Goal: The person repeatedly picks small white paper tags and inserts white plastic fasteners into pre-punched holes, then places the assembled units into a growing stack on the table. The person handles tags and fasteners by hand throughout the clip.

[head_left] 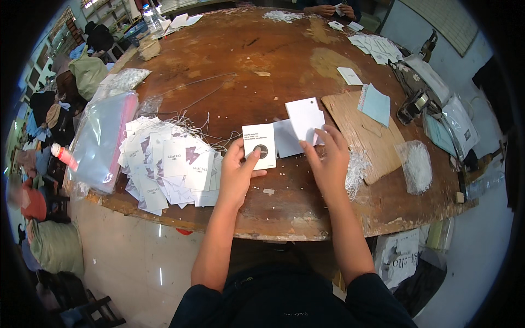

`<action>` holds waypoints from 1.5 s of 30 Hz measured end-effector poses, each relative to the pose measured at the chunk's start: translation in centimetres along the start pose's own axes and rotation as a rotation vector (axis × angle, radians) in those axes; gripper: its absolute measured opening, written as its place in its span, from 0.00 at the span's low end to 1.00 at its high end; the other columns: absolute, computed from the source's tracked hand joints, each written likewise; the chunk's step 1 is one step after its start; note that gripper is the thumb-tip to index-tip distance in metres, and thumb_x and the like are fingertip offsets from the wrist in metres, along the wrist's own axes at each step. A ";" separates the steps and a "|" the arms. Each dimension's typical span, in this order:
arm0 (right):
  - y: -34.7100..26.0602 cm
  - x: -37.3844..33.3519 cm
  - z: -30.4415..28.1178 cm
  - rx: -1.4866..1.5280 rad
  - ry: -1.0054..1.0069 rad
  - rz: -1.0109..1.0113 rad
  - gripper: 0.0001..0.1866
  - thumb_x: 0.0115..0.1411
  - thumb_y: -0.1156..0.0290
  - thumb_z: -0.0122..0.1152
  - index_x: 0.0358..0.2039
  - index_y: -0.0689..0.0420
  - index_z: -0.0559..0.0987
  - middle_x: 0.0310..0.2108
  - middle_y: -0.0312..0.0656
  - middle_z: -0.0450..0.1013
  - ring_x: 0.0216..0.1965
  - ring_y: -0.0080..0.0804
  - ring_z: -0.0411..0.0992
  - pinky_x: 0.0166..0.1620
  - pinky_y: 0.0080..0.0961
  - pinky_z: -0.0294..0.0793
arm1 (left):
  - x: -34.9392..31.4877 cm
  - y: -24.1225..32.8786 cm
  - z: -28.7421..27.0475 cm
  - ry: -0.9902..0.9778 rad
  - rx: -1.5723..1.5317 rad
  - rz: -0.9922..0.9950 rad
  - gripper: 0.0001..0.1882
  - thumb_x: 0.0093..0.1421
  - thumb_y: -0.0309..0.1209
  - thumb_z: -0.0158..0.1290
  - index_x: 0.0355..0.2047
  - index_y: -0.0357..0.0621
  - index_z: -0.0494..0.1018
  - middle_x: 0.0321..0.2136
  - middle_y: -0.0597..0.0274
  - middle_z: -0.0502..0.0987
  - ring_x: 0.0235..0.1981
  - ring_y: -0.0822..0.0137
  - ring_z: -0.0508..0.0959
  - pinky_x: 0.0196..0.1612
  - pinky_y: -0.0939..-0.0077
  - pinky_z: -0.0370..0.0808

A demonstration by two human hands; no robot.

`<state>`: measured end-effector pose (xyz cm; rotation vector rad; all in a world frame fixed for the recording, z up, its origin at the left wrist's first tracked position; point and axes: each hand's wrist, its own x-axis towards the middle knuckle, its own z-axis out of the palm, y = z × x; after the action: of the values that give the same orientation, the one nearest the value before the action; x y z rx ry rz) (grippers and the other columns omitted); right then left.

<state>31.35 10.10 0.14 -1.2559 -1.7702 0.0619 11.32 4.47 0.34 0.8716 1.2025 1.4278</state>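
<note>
My left hand [236,174] is closed on a white printed card [259,136] with a dark round mark, its thumb resting over the mark. White hang tags [302,116], the top one with a small punched hole, are pinched between the thumb and fingers of my right hand [330,161]. Between the two hands shows a grey-blue card [288,138]; which hand holds it, if either, I cannot tell. Left of my left hand spreads a heap of white printed tags [169,161] with white strings [191,124] along its far side. A bundle of white strings [356,167] lies beside my right hand.
Clear plastic bags [104,145] and a red-capped bottle [64,156] lie at the table's left. To the right are a wooden board [363,136], a light-blue booklet [375,105], bagged strings [414,167] and a tape dispenser [414,104]. Another person's hands [328,10] work at the far edge.
</note>
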 end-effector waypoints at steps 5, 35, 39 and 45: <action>-0.6 -0.8 0.6 -0.079 -0.052 -0.084 0.21 0.50 0.62 0.75 0.40 0.63 0.81 0.48 0.52 0.73 0.46 0.49 0.71 0.48 0.41 0.72 | -0.6 0.0 -0.2 0.036 -0.094 -0.015 0.21 0.67 0.31 0.53 0.57 0.37 0.64 0.45 0.55 0.79 0.42 0.70 0.81 0.39 0.77 0.82; -4.5 -2.8 1.3 0.211 -0.317 -0.345 0.28 0.46 0.60 0.77 0.48 0.58 0.81 0.53 0.52 0.69 0.48 0.47 0.69 0.46 0.38 0.75 | -1.0 -0.6 0.2 0.053 -0.344 -0.014 0.20 0.71 0.35 0.49 0.58 0.38 0.63 0.52 0.54 0.72 0.51 0.66 0.77 0.48 0.69 0.79; -4.7 -2.8 1.1 0.189 -0.335 -0.332 0.28 0.47 0.59 0.76 0.48 0.56 0.81 0.53 0.52 0.69 0.48 0.47 0.69 0.48 0.40 0.72 | -0.9 -0.9 0.0 0.054 -0.315 -0.016 0.20 0.71 0.35 0.48 0.58 0.39 0.63 0.53 0.55 0.72 0.50 0.67 0.76 0.48 0.69 0.79; -2.7 -0.9 0.4 0.027 -0.265 -0.314 0.23 0.52 0.65 0.69 0.50 0.53 0.78 0.52 0.44 0.71 0.48 0.46 0.69 0.51 0.40 0.66 | -0.8 -1.0 -0.4 0.130 -0.295 0.010 0.21 0.71 0.36 0.48 0.59 0.39 0.63 0.54 0.54 0.72 0.51 0.66 0.77 0.49 0.68 0.79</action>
<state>29.17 8.31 0.73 -0.9704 -2.1701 0.0746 11.38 3.59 -0.68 0.5899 1.0477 1.6406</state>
